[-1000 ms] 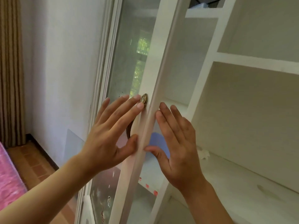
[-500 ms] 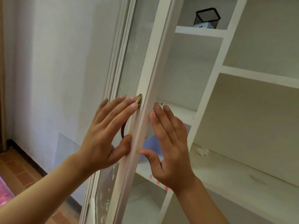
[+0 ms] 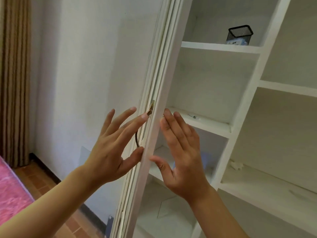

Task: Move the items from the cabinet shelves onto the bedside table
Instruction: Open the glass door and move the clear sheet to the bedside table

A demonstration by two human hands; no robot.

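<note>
Head view: white cabinet door point(image 3: 159, 103) seen nearly edge-on, running from top centre down to bottom left of centre; open shelves to its right.
Left hand point(image 3: 111, 152): on the outer side of the door; fingers point(image 3: 130, 119) straight and spread, fingertips at the door's edge beside the brass handle plate point(image 3: 151, 108); thumb tip touching the door edge lower down. Holds nothing.
Right hand point(image 3: 185, 162): on the inner side of the door, back of hand to camera; fingers straight and close together, tips against the door edge; thumb extended toward the edge. Holds nothing.
Handle: dark curved bar point(image 3: 137, 140) visible between the left hand's fingers and thumb; not gripped.
Black mesh holder point(image 3: 240, 34): upright on the upper shelf point(image 3: 214, 47), near the divider point(image 3: 253, 93); a pale blue-and-white item point(image 3: 237, 42) at its base, too small to identify.
Middle shelf point(image 3: 205, 122): a small thin object point(image 3: 193, 116) lying flat, unclear what it is.
Lower shelf: blue flat item point(image 3: 205, 155) partly hidden behind the right hand.
Right compartment: small white crumpled piece point(image 3: 236, 164) on the wide shelf point(image 3: 274, 191), near the divider.
Surroundings: white wall point(image 3: 85, 66); brown curtain point(image 3: 15, 79) far left; pink bedding point(image 3: 12, 191) bottom left; brown tiled floor point(image 3: 42, 182).
</note>
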